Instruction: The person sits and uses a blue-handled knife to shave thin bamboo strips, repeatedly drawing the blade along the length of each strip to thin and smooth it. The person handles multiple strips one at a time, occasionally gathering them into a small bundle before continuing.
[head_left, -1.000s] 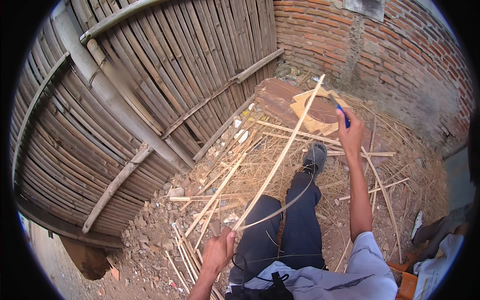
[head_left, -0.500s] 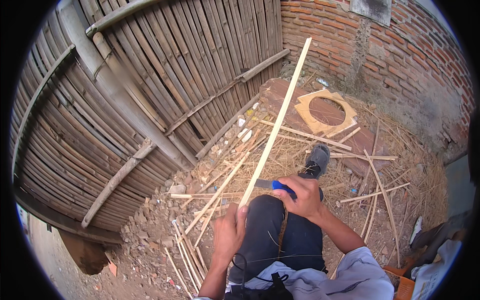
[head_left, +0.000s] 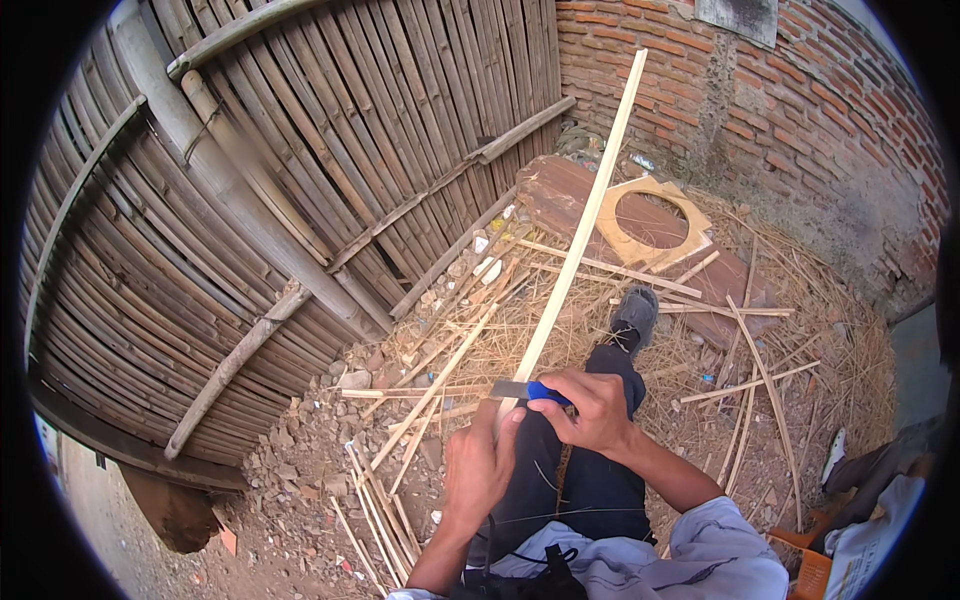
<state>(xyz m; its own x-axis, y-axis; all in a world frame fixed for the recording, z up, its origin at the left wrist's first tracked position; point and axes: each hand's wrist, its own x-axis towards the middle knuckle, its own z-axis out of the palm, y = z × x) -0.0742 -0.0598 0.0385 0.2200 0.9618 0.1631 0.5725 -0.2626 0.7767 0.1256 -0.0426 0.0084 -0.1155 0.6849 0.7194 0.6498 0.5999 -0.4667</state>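
Observation:
A long pale bamboo strip (head_left: 573,262) slants up and away from my lap toward the brick wall. My left hand (head_left: 478,462) is closed around its near end, thumb on top. In my right hand (head_left: 590,408) is a knife (head_left: 549,391) with a blue handle and a flat grey blade. The blade lies across the strip just beyond my left thumb, and the two hands are close together. Part of the handle is hidden by my right fingers. Below them are my dark-trousered legs (head_left: 590,480).
A bamboo-slat wall (head_left: 330,150) rises at left, a brick wall (head_left: 820,120) at the back right. Several cut strips (head_left: 432,385) and straw litter the stony ground. A wooden panel with a round hole (head_left: 612,225) lies on a brown board (head_left: 550,195). Another person's leg (head_left: 870,460) shows at right.
The knife has slid down along the strip, toward my left hand. My left hand has risen slightly and moved right, and the strip's far end has shifted up and right.

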